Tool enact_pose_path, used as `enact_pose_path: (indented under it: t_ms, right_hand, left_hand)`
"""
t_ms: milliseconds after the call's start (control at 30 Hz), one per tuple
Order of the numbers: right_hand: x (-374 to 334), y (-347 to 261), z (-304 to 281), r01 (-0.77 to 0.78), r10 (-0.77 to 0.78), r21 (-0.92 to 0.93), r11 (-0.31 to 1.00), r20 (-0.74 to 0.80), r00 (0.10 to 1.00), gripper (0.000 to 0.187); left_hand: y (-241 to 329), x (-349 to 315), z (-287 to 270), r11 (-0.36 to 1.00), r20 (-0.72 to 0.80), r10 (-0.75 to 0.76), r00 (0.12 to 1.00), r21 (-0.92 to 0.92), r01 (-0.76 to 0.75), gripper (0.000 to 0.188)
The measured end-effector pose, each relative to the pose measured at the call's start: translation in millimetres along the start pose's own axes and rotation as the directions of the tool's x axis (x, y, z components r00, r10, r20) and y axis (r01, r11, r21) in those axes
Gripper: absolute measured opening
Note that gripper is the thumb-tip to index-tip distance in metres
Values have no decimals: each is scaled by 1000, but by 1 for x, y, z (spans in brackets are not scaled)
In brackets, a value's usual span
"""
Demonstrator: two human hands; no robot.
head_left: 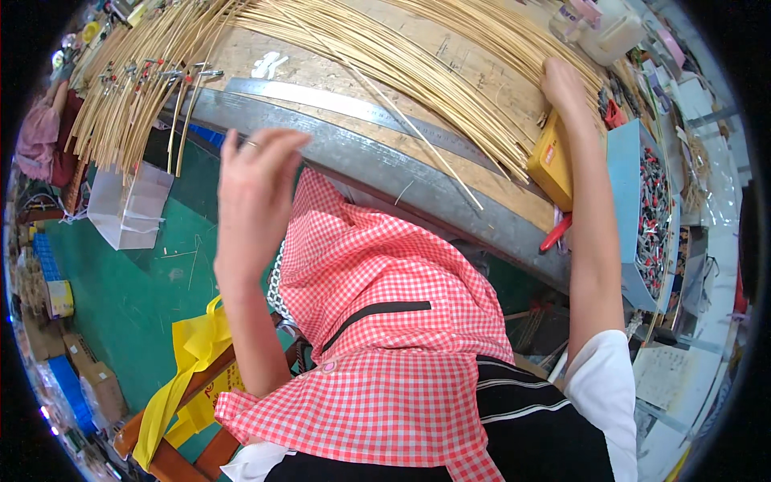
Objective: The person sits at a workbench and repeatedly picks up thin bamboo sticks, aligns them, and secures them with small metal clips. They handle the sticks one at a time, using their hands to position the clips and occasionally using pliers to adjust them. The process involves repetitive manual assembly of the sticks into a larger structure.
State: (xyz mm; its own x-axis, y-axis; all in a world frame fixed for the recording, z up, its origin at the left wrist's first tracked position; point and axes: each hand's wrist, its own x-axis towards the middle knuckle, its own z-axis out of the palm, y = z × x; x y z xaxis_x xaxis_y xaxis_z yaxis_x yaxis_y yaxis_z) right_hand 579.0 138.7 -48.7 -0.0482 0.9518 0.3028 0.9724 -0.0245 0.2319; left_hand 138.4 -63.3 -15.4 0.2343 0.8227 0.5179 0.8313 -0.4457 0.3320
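Observation:
My left hand [261, 181] is raised in front of the bench edge, its fingers loosely bent and a little apart, with nothing visible in it. A ring is on one finger. Over the far right of the bench, my right hand [566, 88] rests at the long thin bamboo sticks [458, 84], fingers curled down. Its fingertips are hidden, so what they hold does not show. Below that hand stands a yellow box [552, 161]. One separate stick [409, 120] lies aslant across a steel ruler [337, 100]. Red-handled pliers [556, 233] lie by the front edge.
Sticks with small clips [120, 104] overhang the bench's left end. White pieces [269, 64] lie nearby. On the right stand a light-blue bin [622, 201] of small red and black parts and a pale jug [614, 32]. A white container [128, 205] stands on the green floor [128, 297].

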Motion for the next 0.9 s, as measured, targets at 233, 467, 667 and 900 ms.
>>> enact_pose_path:
  t_ms: [233, 467, 667, 900]
  right_hand:
    - [-11, 0, -16, -95, 105, 170, 981, -50, 993, 15]
    - [-26, 0, -48, -115, 147, 238, 964, -119, 982, 20]
    - [-19, 27, -8, -27, 35, 195, 980, -40, 999, 17]
    - [-21, 22, -12, -26, 40, 111, 994, -122, 992, 17]
  left_hand:
    - [16, -20, 21, 955, 62, -31, 998, -293, 48, 19]
    - [12, -24, 25, 954, 77, -5, 997, -298, 28, 16]
    - [11, -24, 30, 945, 104, 3, 995, -326, 31, 17]
    - [10, -26, 32, 945, 134, 13, 991, -324, 31, 17]
